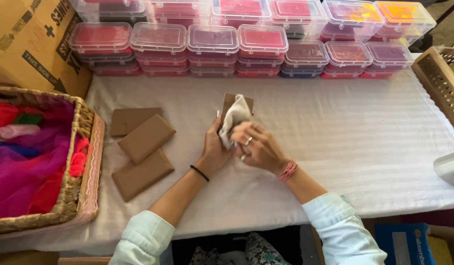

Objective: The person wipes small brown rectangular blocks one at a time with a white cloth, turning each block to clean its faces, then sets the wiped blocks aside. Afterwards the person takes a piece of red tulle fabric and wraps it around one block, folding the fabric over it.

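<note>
Both hands grasp one small cream cloth pouch with one brown packet inside, mid-surface: left hand, right hand. Three brown packets lie at nine o'clock; one wicker basket beyond.

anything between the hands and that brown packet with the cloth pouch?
No. Both the left hand and right hand already grip the cloth pouch, with the brown packet partly inside it. Nothing visible lies between.
</note>
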